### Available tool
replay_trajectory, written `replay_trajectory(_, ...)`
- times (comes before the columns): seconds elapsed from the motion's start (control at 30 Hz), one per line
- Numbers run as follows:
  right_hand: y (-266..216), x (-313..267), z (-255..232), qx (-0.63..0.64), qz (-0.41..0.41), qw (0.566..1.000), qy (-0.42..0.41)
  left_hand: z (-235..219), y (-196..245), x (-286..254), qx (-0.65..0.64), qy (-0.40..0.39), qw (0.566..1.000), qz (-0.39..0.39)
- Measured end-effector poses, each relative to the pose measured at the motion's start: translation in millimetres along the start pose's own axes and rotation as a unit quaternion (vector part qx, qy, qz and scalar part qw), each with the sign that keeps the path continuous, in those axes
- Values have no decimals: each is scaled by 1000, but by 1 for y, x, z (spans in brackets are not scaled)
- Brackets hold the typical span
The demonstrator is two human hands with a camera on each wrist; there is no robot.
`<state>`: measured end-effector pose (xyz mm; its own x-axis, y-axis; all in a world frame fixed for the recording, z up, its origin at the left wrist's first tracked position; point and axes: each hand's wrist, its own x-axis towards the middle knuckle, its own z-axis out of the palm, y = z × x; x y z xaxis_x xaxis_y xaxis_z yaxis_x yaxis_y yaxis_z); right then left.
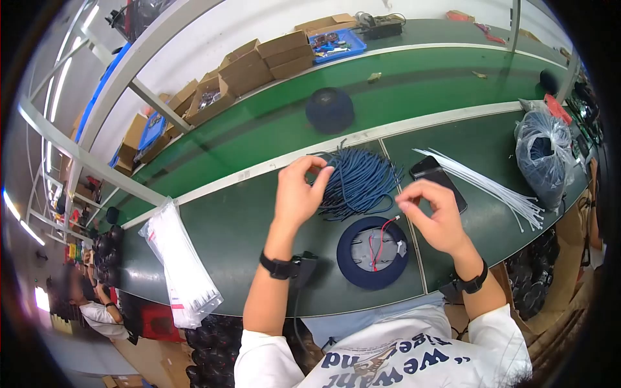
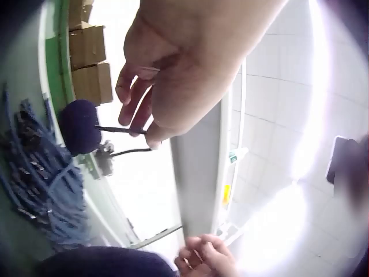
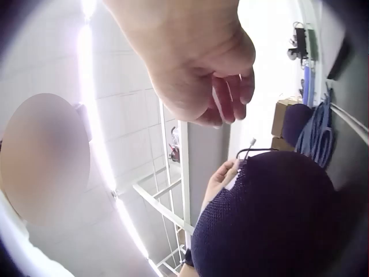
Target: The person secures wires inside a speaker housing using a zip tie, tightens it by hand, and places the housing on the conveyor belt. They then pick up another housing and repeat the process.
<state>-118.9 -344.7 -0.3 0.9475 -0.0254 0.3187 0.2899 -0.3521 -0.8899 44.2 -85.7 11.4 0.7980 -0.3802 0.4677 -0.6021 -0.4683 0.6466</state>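
Note:
My left hand [image 1: 301,191] pinches a thin dark cord [image 2: 121,130] between thumb and fingers, beside a loose bundle of blue cords [image 1: 359,181]. The right hand [image 1: 432,213] is raised to the right of the bundle, its fingers loosely bent with nothing visible between them. Below and between the hands, a round navy fabric-covered shell [image 1: 348,277] lies with its grey inner side up. Red wires with a small white connector [image 1: 396,218] come out of it. In the right wrist view the shell's mesh side [image 3: 271,213] fills the lower middle.
A black phone [image 1: 440,181] and white cable ties [image 1: 491,184] lie at the right, near a clear plastic bag [image 1: 543,155]. Bagged white ties [image 1: 181,265] lie at the left. Another navy dome [image 1: 330,110] sits on the green strip beyond. Cardboard boxes [image 1: 246,68] line the back shelf.

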Motion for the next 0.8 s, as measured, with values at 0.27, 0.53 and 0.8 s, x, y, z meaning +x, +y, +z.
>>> replay_trajectory(0.27,-58,30,14,5,-13,996,-88,-46,78,-34,-135,-130,982,23)
replay_trajectory(0.53,-27,0,20,434,-34,892,-121,-33,46,-72,-444,-207,859,-151)
replay_trajectory(0.8,-24,7,13,252,-159,954,25,-23,48,-96,-436,-176,872,-133)
